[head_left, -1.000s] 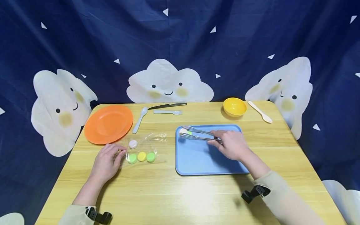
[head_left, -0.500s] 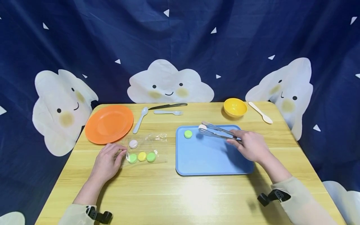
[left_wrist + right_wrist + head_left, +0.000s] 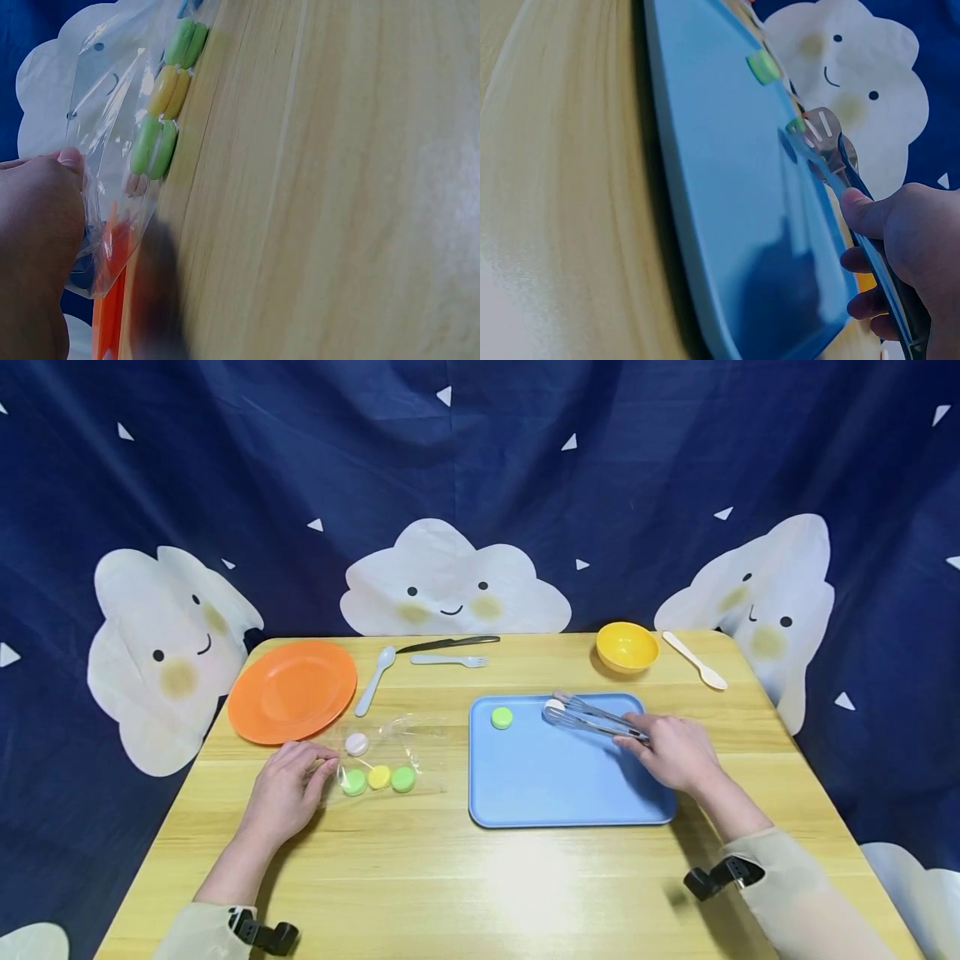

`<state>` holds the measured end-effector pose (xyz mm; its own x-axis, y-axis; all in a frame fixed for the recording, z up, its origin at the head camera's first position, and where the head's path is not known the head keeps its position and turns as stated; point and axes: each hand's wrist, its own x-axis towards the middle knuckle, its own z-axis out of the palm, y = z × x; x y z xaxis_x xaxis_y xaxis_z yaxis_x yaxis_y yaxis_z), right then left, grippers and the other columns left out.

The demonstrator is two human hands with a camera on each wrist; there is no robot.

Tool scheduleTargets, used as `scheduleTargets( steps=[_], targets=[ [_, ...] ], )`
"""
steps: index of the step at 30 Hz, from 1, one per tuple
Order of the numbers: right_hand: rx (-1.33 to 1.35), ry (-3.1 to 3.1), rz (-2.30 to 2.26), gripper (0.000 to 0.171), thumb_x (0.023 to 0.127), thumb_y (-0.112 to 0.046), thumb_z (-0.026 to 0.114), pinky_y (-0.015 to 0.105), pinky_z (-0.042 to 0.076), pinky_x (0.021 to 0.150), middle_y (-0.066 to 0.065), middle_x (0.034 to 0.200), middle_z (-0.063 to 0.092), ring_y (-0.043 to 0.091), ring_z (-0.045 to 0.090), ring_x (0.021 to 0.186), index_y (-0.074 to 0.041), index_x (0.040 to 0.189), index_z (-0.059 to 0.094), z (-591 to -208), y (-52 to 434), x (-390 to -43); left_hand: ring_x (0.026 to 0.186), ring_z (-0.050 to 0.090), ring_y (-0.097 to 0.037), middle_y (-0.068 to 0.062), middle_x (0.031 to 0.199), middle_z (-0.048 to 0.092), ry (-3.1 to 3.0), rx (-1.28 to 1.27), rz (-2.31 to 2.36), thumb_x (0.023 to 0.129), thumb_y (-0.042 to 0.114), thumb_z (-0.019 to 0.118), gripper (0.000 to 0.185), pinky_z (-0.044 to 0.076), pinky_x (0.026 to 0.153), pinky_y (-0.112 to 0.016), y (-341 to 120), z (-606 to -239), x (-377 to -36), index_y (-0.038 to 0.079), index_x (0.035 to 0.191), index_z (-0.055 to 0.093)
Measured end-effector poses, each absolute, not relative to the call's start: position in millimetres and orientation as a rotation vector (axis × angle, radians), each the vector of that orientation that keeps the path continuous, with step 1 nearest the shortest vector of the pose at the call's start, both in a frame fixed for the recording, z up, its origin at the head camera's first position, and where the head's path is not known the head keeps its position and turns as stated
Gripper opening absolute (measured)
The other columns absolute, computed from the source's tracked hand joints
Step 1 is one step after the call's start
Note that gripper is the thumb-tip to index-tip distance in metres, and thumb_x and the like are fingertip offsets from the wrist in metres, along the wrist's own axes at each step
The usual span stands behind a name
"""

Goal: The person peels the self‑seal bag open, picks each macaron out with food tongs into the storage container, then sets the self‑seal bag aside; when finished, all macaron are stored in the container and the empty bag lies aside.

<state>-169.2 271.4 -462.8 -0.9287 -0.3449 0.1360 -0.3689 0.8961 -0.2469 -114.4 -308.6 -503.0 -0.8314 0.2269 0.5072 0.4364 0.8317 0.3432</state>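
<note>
Tongs (image 3: pixel 592 717) pinched in my right hand (image 3: pixel 672 753) hover over the blue tray (image 3: pixel 555 793), far side, right of a green macaron (image 3: pixel 502 717); my left hand (image 3: pixel 283 792) pinches the clear bag (image 3: pixel 390 752) left of the tray

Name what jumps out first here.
The blue tray mid-table, with one green macaron in its far left corner and the right hand holding metal tongs over its far edge. Left of it, the left hand pinches a clear bag of macarons beside an orange plate.
</note>
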Motion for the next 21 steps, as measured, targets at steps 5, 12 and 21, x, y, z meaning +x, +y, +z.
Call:
scheduleTargets(
  steps=[5,12,21],
  targets=[
    [0.568,-2.977,0.426,0.039,0.100,-0.041,0.074,0.046,0.048,0.054,0.006,0.084,0.072,0.024,0.062,0.066,-0.010,0.125,0.076,-468.1,271.2,-169.1,0.096,0.063,-0.026,-0.004,0.099,0.074,-2.561,-0.487,-0.624,0.090,0.003,0.082,0.015,0.048,0.088,-0.047,-308.1,-502.9,-114.6,0.009,0.101,0.074],
    [0.547,-3.001,0.445,0.044,0.100,-0.040,0.074,0.049,0.051,0.058,0.014,0.097,0.076,0.029,0.067,0.075,-0.007,0.129,0.074,-471.9,271.0,-167.7,0.096,0.064,-0.027,-0.005,0.099,0.074,-2.560,-0.482,-0.622,0.091,0.002,0.082,0.014,0.049,0.087,-0.048,-306.9,-501.9,-114.2,0.008,0.100,0.073],
    [0.555,-2.949,0.474,0.049,0.100,-0.046,0.073,0.051,0.052,0.059,0.009,0.094,0.075,0.031,0.069,0.077,-0.008,0.131,0.072,-468.0,264.3,-164.6,0.096,0.064,-0.028,-0.006,0.100,0.074,-2.560,-0.476,-0.626,0.092,0.002,0.080,0.013,0.049,0.087,-0.049,-305.9,-501.7,-113.2,0.007,0.102,0.073]
  ],
)
